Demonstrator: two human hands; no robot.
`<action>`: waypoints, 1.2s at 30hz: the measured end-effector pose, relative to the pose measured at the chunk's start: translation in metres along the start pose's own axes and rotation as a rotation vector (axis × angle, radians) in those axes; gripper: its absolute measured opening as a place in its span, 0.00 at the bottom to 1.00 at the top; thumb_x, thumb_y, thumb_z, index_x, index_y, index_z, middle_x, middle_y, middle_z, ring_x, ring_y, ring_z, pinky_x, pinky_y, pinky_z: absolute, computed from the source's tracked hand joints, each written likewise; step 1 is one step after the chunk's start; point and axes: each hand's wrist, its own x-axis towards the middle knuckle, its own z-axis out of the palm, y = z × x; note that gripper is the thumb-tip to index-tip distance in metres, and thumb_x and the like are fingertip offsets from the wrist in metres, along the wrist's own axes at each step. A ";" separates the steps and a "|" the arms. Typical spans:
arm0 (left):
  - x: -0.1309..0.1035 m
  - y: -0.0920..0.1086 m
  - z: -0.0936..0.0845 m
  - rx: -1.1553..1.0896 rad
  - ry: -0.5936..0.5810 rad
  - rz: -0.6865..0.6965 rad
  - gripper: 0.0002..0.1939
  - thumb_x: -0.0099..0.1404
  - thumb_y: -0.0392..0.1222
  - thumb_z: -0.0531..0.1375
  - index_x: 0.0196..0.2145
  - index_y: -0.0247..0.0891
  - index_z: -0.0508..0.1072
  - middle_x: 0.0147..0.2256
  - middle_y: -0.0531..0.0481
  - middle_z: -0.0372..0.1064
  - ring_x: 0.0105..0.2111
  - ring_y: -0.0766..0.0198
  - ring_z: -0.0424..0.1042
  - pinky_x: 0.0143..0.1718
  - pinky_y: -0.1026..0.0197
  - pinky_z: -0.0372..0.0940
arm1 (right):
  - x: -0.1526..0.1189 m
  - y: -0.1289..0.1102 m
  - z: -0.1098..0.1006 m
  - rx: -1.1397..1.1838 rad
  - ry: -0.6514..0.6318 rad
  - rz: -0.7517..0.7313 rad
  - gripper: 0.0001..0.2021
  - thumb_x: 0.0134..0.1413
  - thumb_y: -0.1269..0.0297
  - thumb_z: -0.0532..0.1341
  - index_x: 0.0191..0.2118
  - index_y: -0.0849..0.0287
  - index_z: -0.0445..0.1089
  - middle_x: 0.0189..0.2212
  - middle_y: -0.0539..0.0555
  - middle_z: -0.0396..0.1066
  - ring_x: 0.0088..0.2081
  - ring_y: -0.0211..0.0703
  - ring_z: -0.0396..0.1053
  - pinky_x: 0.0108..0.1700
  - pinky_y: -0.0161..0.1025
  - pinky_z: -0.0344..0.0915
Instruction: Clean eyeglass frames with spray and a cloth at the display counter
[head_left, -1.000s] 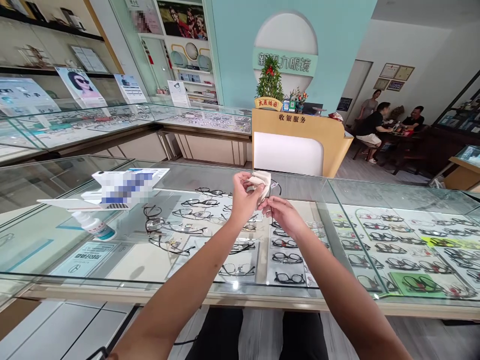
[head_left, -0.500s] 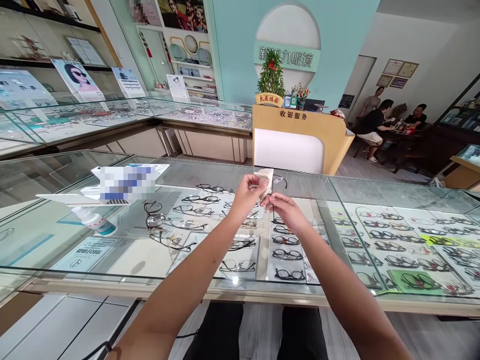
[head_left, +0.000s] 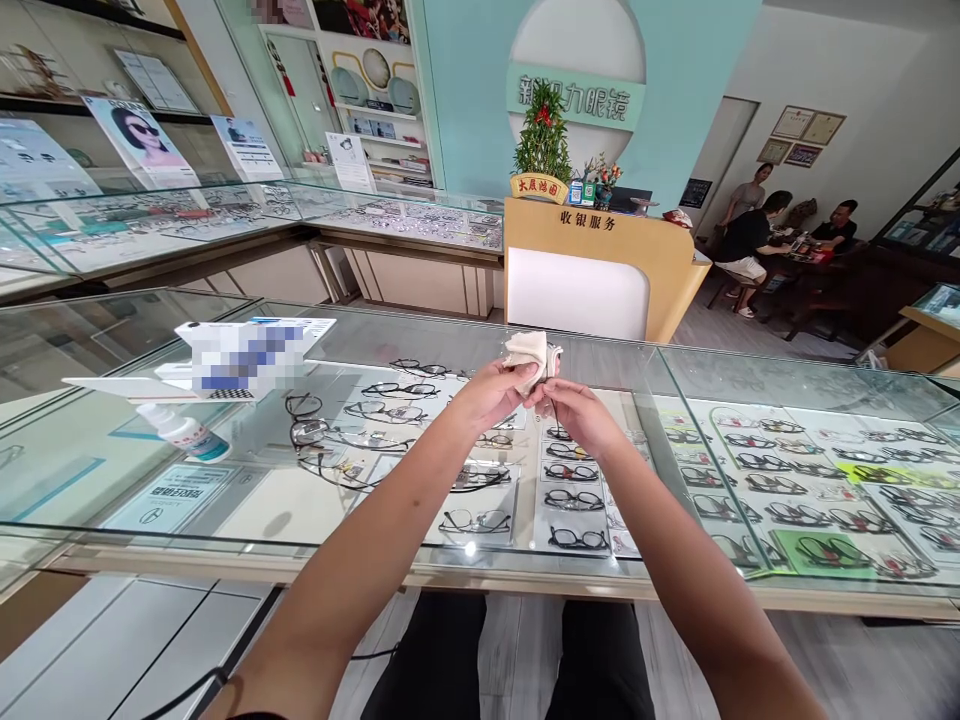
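Over the glass counter, my left hand [head_left: 491,395] pinches a folded cream cloth [head_left: 528,350], its thumb pressed on the front. The cloth is wrapped over part of a pair of eyeglasses, so the lenses are mostly hidden. My right hand [head_left: 576,410] grips the eyeglasses at the frame, fingers closed, with a thin dark temple [head_left: 556,416] hanging below. Both hands are almost touching. Left of them, a loose group of eyeglasses [head_left: 309,433] lies on the countertop, and a white spray bottle [head_left: 184,434] rests tilted on its side.
The glass display counter [head_left: 360,548] holds rows of eyeglasses, with more frames [head_left: 776,484] in the right section. An opened white box [head_left: 135,388] stands at the left. Beyond are a wooden cashier desk [head_left: 600,235] and several people seated or standing at the far right.
The cloth has shifted slightly and now spreads wider over the eyeglasses. The temple that stuck out to the right has swung out of that position. Both hands stay close together.
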 end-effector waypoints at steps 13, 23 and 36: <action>0.001 0.000 0.002 0.044 0.003 0.057 0.23 0.67 0.59 0.73 0.46 0.33 0.85 0.25 0.48 0.72 0.24 0.62 0.66 0.33 0.53 0.70 | 0.003 0.002 -0.001 -0.032 0.051 -0.004 0.13 0.57 0.49 0.72 0.33 0.54 0.83 0.33 0.55 0.80 0.38 0.46 0.67 0.44 0.44 0.61; 0.005 -0.006 -0.012 0.126 0.227 0.069 0.26 0.50 0.48 0.84 0.42 0.33 0.85 0.39 0.41 0.83 0.42 0.53 0.80 0.45 0.52 0.73 | 0.002 0.000 -0.005 -0.119 0.067 -0.003 0.14 0.59 0.48 0.70 0.33 0.53 0.83 0.34 0.54 0.81 0.38 0.46 0.67 0.44 0.44 0.61; 0.004 -0.012 -0.008 0.139 0.232 0.109 0.27 0.57 0.61 0.80 0.41 0.36 0.83 0.38 0.42 0.82 0.30 0.59 0.77 0.35 0.53 0.73 | 0.000 -0.001 0.003 -0.149 0.077 -0.016 0.14 0.58 0.48 0.71 0.31 0.52 0.83 0.34 0.54 0.81 0.38 0.47 0.66 0.46 0.46 0.61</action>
